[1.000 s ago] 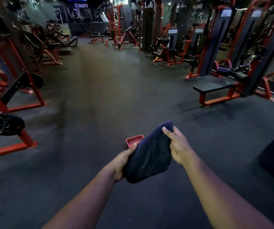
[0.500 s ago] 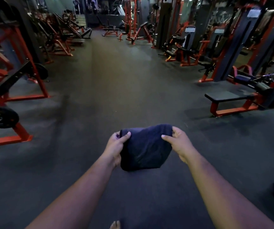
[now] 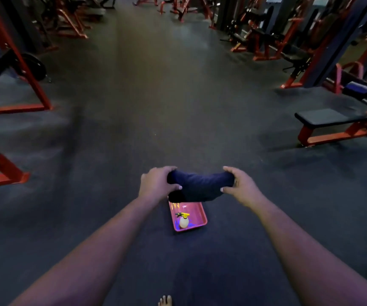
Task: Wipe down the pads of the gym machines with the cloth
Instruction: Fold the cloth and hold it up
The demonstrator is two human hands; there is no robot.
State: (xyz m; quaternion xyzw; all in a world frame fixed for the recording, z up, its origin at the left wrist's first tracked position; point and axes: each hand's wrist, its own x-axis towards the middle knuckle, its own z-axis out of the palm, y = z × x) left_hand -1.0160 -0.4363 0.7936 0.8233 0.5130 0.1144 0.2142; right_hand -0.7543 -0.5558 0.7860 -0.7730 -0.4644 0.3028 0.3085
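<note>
A: Head cam check. What have the hands got?

B: Both on the cloth (image 3: pixel 200 187). Dark blue, bunched into a roll, held out in front above the floor (image 3: pixel 178 107). Left hand (image 3: pixel 157 184) grips its left end, fingers (image 3: pixel 167 170) curled over the top, thumb underneath. Right hand (image 3: pixel 240 186) grips the right end the same way. Fingers on both sides are clamped on the fabric, not spread.

A: Anything under it?

B: Red tray (image 3: pixel 198 224) on the floor, just below and nearer than the cloth from this view. The far end of the tray is hidden by the cloth. A spray bottle (image 3: pixel 183 219) sits in it, pale body, yellow and dark head. There's something else small in the tray's far part, too blurred for me to call.

A: Pads?

B: Nearest one I see is a black bench pad (image 3: pixel 330 117) on a red frame, to the right, well apart from the hands. A blue roller pad (image 3: pixel 358 88) sits behind it. More red-framed machines run along both sides of the aisle, with a weight plate (image 3: pixel 35 66) on the left rack. The cloth touches none of them.

A: Anything else?

B: Bare toes (image 3: pixel 165 301) at the bottom edge.
</note>
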